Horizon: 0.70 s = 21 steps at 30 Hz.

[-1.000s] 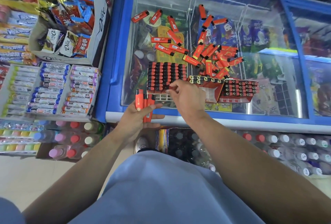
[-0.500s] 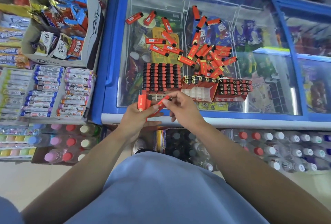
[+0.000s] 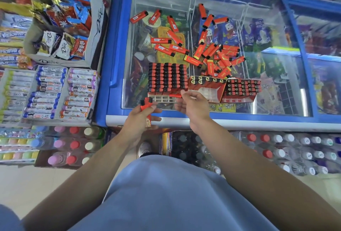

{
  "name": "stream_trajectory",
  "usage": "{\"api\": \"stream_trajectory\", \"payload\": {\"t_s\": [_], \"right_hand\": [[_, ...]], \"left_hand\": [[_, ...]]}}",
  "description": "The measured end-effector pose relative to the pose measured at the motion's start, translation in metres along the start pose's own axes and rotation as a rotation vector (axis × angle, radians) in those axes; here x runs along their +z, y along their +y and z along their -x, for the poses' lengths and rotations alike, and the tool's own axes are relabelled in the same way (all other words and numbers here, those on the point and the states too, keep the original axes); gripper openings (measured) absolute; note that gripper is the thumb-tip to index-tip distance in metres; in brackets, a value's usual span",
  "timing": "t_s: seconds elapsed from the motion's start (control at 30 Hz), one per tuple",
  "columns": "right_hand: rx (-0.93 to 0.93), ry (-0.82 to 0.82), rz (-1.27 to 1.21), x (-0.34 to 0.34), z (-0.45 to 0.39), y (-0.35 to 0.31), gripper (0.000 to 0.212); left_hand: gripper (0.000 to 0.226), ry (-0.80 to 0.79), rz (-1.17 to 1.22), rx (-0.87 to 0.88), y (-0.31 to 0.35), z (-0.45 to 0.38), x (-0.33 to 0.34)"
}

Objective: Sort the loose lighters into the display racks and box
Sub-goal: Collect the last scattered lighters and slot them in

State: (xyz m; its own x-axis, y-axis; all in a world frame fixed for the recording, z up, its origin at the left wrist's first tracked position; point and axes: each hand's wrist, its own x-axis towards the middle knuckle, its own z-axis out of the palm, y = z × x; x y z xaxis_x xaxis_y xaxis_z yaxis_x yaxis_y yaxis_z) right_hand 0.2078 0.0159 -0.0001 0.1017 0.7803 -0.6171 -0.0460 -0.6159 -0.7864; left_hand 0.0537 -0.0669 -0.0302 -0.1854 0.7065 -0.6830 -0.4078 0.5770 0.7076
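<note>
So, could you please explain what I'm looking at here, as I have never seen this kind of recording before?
There is no machine here: a person wears a camera on the head, looking forward and down, so the two bare arms are their own. They stand at a shop freezer with a glass lid. On the glass lie many loose lighters, a nearly full rack with empty slots along its near edge, an open red box and a second rack. The left hand grips a small bunch of red lighters. The right hand pinches a single lighter at the first rack's near edge. Snacks and bottles surround the freezer.
</note>
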Motion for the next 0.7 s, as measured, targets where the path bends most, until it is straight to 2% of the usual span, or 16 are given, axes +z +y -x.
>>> {"api": "stream_trajectory", "payload": {"t_s": [0.17,0.4,0.57,0.63,0.7], "right_hand": [[0.057,-0.006,-0.051,0.004,0.003,-0.005,0.007],[-0.082,0.038,0.068,0.012,0.003,0.003,0.013],[-0.065,0.095,0.165,0.017,0.0,-0.002,0.03],[-0.113,0.053,0.315,0.016,0.006,-0.004,0.038],[-0.174,-0.121,0.502,0.013,0.017,-0.007,0.041]], "left_hand": [[0.033,-0.077,0.129,-0.036,0.001,0.002,-0.002],[0.032,-0.117,0.103,-0.009,0.003,0.007,-0.002],[0.026,-0.149,-0.009,0.068,0.004,0.015,-0.002],[0.026,-0.15,-0.045,0.093,0.004,0.016,-0.001],[0.027,-0.141,-0.069,0.11,0.004,0.016,0.0]]}}
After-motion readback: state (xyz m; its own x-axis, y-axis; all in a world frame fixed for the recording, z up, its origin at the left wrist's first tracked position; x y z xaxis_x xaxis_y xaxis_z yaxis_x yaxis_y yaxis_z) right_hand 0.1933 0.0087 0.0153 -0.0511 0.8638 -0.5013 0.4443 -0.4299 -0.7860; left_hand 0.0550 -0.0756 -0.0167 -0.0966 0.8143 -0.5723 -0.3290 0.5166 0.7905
